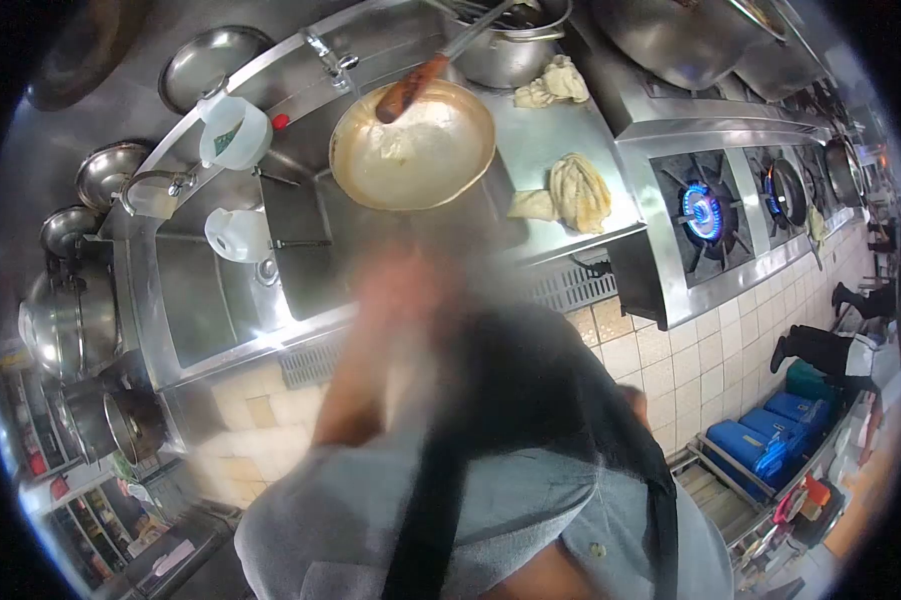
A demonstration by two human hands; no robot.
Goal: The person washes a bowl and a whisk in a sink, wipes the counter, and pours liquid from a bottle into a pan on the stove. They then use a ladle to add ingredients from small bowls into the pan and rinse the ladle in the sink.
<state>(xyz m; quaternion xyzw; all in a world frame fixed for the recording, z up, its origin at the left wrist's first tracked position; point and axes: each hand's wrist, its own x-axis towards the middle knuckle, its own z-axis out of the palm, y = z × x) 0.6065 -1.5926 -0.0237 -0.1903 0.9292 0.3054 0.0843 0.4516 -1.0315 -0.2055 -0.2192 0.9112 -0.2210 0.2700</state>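
My left hand (402,288) is a motion smear in front of the sink, just below a wide pale-bottomed pan (410,180). Its fingers cannot be made out, nor whether anything is in them. The pan rests over the sink (310,215) beneath the faucet (332,62), with some liquid or wet shine inside. Across its far rim lies the brown wooden handle (410,90) of a long metal tool reaching toward a steel pot (510,55). A patch of skin shows past the black apron (540,370) on the right; my right hand cannot be made out.
Two crumpled cloths, one beside the pan (580,192) and one by the pot (555,82), lie on the steel counter. A gas burner (702,212) burns blue on the right. White plastic containers (236,132) stand by the sink. Blue bins (750,448) and another person (820,350) are farther right.
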